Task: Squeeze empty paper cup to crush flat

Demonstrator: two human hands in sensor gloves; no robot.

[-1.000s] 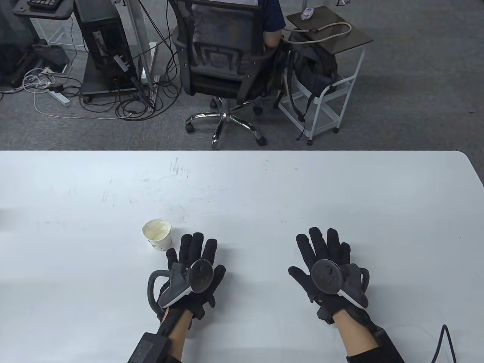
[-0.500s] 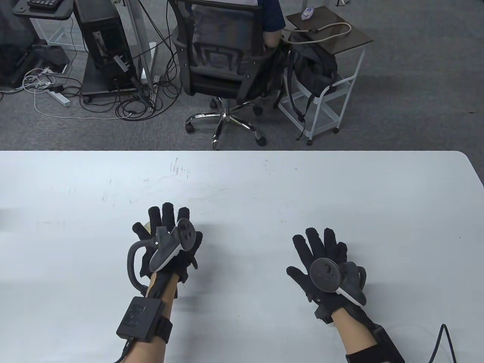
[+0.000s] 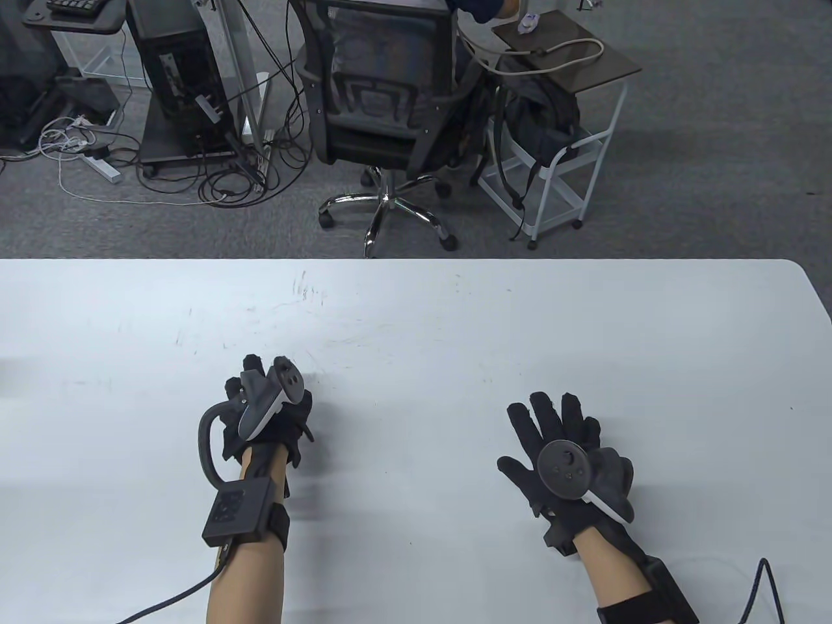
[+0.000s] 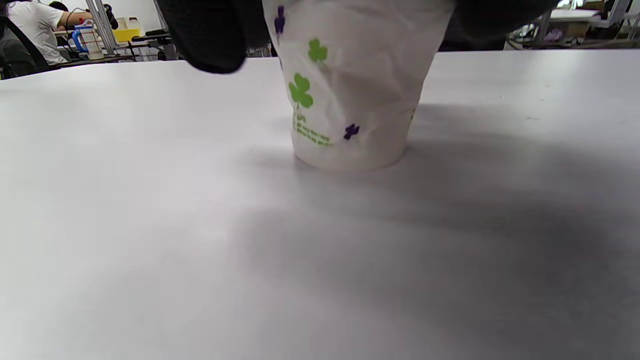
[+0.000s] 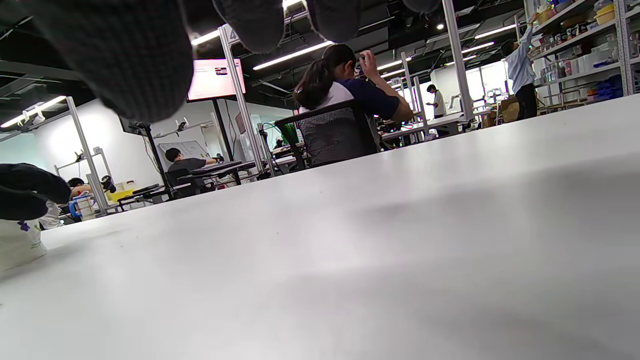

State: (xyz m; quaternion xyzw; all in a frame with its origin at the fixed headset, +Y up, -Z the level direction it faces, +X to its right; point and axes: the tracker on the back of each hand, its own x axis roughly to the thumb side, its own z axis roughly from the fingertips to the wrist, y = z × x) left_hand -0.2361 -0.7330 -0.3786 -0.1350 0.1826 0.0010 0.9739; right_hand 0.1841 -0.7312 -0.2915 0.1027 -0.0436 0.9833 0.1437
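A white paper cup with green and purple clover prints stands upright on the white table; its wall is creased. My left hand is curled over the cup from above and grips its upper part, so the cup is hidden in the table view. In the left wrist view my gloved fingers wrap the cup's top. The cup's base shows at the far left of the right wrist view, under the left hand. My right hand rests flat on the table with its fingers spread, holding nothing.
The table's far edge runs across the middle of the table view. Beyond it stand an office chair, a small white cart and a computer stand with cables. A cable lies at the table's near right.
My left hand moved forward and left from flat on the table, came over the cup and closed around its top. My right hand stayed flat in place.
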